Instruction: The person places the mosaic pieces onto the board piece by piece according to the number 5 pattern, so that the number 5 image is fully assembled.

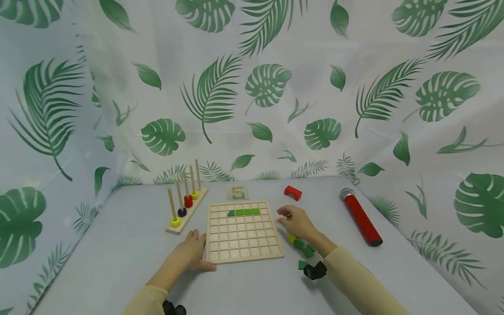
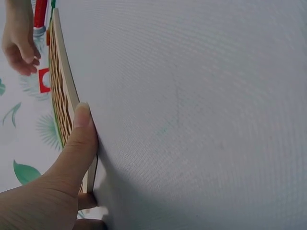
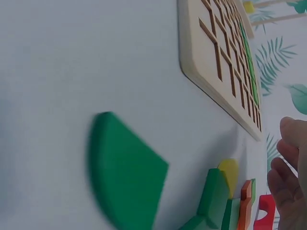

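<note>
A square wooden board point(image 1: 244, 238) with a raised grid lies in front of me. A row of green tiles point(image 1: 245, 212) sits in its upper part. My left hand point(image 1: 189, 253) rests at the board's near left corner, its straight thumb point(image 2: 76, 148) along the front edge and its fingers by the left side. My right hand point(image 1: 297, 222) hovers beside the board's right edge, fingers loosely bent, with nothing visible in them. Below it lie several green blocks point(image 1: 305, 248) and a yellow piece point(image 1: 292, 237). Nearer me is a separate green piece with a curved side point(image 3: 129, 177).
Left of the board stands a wooden peg rack point(image 1: 187, 216) with yellow, blue and red beads. Behind the board lies a small pattern card point(image 1: 237, 192). A red arch block point(image 1: 293, 192) is at the back right. A long red tube point(image 1: 362, 218) with a silver end lies farther right.
</note>
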The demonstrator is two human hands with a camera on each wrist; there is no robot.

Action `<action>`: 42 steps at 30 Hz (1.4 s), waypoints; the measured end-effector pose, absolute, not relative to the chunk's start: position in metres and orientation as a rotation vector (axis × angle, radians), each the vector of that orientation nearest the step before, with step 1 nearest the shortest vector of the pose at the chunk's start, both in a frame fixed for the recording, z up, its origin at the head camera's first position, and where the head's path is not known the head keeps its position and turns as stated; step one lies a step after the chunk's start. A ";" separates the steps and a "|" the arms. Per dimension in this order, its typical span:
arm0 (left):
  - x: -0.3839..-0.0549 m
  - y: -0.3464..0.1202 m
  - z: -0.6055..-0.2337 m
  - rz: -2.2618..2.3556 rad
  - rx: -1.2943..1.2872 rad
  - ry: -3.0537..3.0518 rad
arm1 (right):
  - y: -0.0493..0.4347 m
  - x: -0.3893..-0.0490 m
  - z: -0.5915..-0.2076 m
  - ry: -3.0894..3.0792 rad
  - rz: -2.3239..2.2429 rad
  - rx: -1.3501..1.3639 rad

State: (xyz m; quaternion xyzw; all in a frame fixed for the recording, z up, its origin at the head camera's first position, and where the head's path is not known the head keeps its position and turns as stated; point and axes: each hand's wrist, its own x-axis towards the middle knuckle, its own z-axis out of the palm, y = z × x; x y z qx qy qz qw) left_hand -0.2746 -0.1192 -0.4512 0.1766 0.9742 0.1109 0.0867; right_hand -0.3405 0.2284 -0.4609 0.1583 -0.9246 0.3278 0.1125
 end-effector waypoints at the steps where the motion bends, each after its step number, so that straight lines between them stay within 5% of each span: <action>1: -0.275 -0.120 -0.451 0.332 0.526 2.903 | 0.230 -0.338 -0.461 -2.719 0.968 0.473; 28: -0.277 -0.119 -0.450 0.322 0.538 2.886 | 0.277 -0.268 -0.483 -2.740 0.852 0.418; 42: -0.278 -0.119 -0.454 0.318 0.565 2.886 | 0.310 -0.312 -0.472 -2.737 0.852 0.180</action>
